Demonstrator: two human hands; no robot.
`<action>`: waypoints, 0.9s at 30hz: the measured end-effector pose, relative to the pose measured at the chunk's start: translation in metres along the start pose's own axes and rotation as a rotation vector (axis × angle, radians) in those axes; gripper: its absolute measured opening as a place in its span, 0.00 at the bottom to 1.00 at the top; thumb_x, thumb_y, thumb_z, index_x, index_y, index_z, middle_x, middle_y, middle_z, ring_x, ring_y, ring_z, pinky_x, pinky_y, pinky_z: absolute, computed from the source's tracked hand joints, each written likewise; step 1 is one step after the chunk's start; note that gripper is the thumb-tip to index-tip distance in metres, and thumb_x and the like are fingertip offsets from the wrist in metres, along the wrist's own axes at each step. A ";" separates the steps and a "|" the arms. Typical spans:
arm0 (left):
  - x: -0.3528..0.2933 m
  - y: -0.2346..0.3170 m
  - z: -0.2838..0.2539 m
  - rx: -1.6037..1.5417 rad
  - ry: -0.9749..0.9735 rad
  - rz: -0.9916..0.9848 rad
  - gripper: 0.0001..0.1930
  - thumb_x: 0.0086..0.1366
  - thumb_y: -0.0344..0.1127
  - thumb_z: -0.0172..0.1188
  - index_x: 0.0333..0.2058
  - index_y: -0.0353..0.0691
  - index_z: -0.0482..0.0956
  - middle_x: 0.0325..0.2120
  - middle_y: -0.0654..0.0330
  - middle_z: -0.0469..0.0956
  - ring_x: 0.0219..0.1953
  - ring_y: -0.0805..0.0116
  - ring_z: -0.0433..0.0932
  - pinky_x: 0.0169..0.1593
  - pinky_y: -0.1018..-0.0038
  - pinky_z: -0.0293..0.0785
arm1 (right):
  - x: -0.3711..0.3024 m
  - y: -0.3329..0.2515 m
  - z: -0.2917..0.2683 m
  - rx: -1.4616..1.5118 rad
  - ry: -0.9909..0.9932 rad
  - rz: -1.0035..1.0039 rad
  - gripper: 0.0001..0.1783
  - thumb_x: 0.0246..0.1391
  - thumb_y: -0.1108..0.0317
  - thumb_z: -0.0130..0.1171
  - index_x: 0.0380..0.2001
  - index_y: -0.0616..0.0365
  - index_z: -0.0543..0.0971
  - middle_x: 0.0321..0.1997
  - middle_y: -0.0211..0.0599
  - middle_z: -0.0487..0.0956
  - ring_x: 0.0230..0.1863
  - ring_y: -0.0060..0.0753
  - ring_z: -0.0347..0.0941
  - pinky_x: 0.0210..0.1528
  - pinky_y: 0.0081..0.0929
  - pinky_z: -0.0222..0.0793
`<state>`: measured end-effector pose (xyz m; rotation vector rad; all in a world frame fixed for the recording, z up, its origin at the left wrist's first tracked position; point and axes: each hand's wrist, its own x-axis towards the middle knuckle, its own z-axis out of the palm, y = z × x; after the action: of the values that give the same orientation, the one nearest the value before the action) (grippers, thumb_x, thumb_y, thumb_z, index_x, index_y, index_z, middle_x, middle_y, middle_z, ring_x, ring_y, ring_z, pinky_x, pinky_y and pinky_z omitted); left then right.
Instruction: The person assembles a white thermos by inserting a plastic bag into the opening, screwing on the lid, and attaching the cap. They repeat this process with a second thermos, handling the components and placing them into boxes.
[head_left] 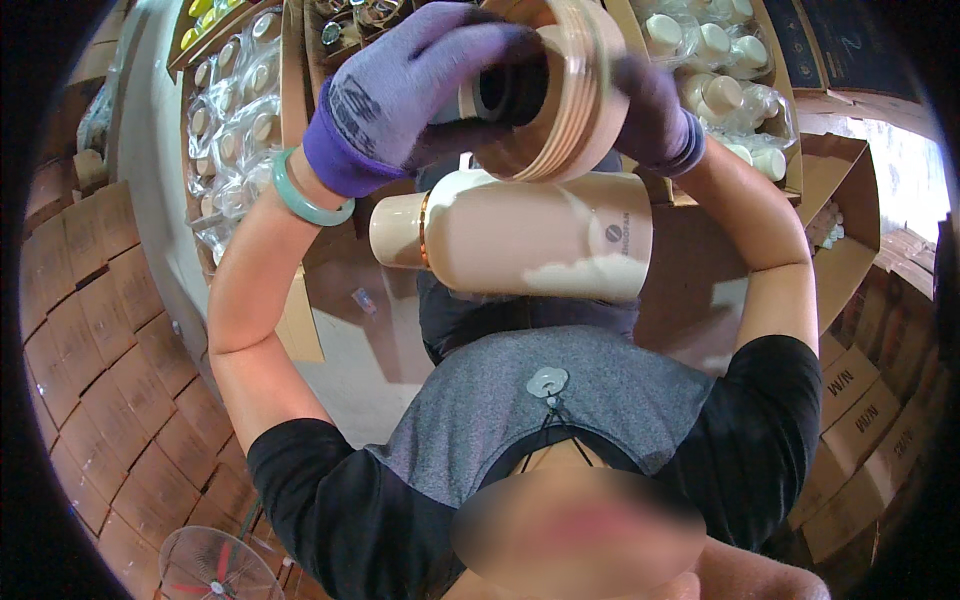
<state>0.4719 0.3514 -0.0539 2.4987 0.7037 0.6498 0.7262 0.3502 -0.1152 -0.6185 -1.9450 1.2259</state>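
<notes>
A beige round threaded part [570, 110], like a wide collar, is held up at the top middle between my two gloved hands. My left hand [410, 90], in a purple glove, has its fingers closed at the open side of it, where a dark round hollow shows. My right hand [655, 118] grips the far side; some of its fingers are hidden behind the part and blurred. Just below lies a large cream-pink thermos jug [540, 235] on its side, with its capped end [398, 230] to the left and a copper-coloured ring at its neck. Neither hand touches the jug.
Open cartons of plastic-wrapped, cream-capped bottles stand at the left [235, 120] and right [715, 45]. Small metallic pieces [355, 20] sit in a box at the top. Stacked cardboard boxes [100, 310] line the left side. A fan [220, 570] stands at the lower left.
</notes>
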 end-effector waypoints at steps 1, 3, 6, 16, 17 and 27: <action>-0.006 0.001 0.003 -0.210 -0.016 -0.202 0.35 0.51 0.28 0.73 0.58 0.36 0.69 0.56 0.50 0.73 0.53 0.59 0.77 0.59 0.66 0.73 | 0.000 0.004 0.010 0.154 0.127 -0.038 0.64 0.35 0.51 0.80 0.69 0.65 0.53 0.69 0.51 0.60 0.69 0.47 0.59 0.70 0.39 0.53; -0.012 -0.011 0.034 -0.500 0.247 -0.300 0.24 0.63 0.48 0.63 0.48 0.33 0.76 0.34 0.60 0.82 0.31 0.73 0.82 0.36 0.75 0.81 | 0.017 0.002 0.004 -0.324 0.043 -0.447 0.58 0.38 0.49 0.76 0.66 0.66 0.57 0.66 0.65 0.60 0.67 0.64 0.58 0.68 0.50 0.54; -0.014 -0.024 0.009 -0.831 -0.192 -0.762 0.28 0.59 0.40 0.65 0.56 0.37 0.70 0.44 0.59 0.78 0.44 0.68 0.79 0.49 0.74 0.75 | 0.030 0.007 0.003 -0.524 0.099 -0.767 0.44 0.42 0.50 0.71 0.56 0.67 0.68 0.60 0.77 0.63 0.60 0.80 0.62 0.62 0.59 0.61; -0.016 -0.045 0.022 -0.637 0.212 -0.695 0.23 0.66 0.50 0.60 0.52 0.38 0.77 0.43 0.57 0.82 0.48 0.66 0.80 0.54 0.72 0.75 | 0.012 0.018 0.014 0.413 0.158 -0.052 0.62 0.42 0.55 0.76 0.71 0.63 0.47 0.73 0.51 0.54 0.70 0.43 0.57 0.70 0.40 0.53; -0.014 -0.028 0.030 -0.327 0.462 -0.316 0.21 0.66 0.47 0.61 0.50 0.37 0.78 0.41 0.58 0.83 0.48 0.66 0.80 0.53 0.72 0.75 | 0.008 0.024 0.016 0.764 0.150 0.241 0.59 0.46 0.56 0.73 0.71 0.62 0.48 0.72 0.48 0.57 0.69 0.41 0.60 0.71 0.40 0.54; -0.014 -0.030 -0.007 -0.637 0.316 -0.850 0.33 0.50 0.34 0.72 0.54 0.33 0.70 0.32 0.56 0.80 0.34 0.62 0.80 0.42 0.71 0.78 | 0.015 0.012 0.000 0.124 0.272 -0.140 0.69 0.32 0.58 0.82 0.71 0.60 0.46 0.66 0.42 0.65 0.65 0.36 0.64 0.66 0.38 0.62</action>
<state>0.4469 0.3688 -0.0687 1.3482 1.3081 0.7688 0.7175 0.3667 -0.1213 -0.5448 -1.6457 1.1039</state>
